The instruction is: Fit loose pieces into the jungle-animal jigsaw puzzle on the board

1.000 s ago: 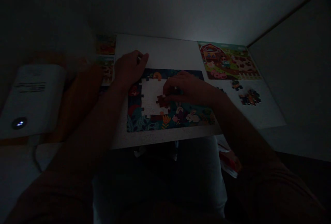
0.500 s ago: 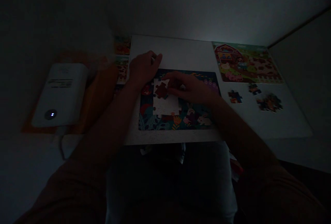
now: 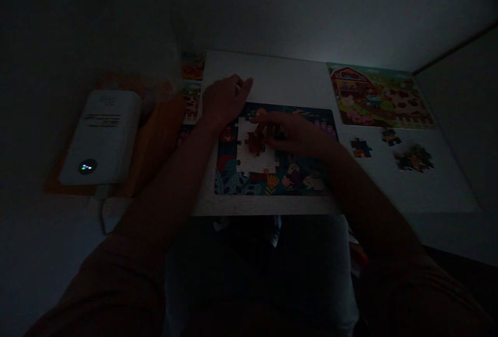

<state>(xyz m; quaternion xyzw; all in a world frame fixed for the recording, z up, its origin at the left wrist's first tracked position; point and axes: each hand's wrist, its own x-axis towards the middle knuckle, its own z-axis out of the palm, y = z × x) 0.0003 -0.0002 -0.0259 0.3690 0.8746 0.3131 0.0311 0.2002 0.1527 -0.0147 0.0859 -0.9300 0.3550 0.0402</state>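
A jigsaw puzzle (image 3: 249,190) with rabbits and plants lies on the white table, with a pale gap in its middle left. Over that gap is a reddish-brown puzzle piece (image 3: 254,143), its knobs showing. The fingertips of my right hand (image 3: 295,132) are closed on the piece's right edge, and the palm is above the puzzle. My left hand (image 3: 224,99) rests at the puzzle's upper left corner, thumb apart from loosely bent fingers, with nothing seen in it. Dim light blurs the details.
Loose puzzle pieces (image 3: 413,159) lie on the right, with two single ones near them. A farm picture (image 3: 381,96) is behind them. On the left, a white power bank (image 3: 105,135) with a cable sits on an orange box (image 3: 155,145). More pictures (image 3: 191,101) lie beside it.
The piece in my right hand has turned and sits slightly lower in the gap. My left hand stays at the same corner. The whole view has shifted a little.
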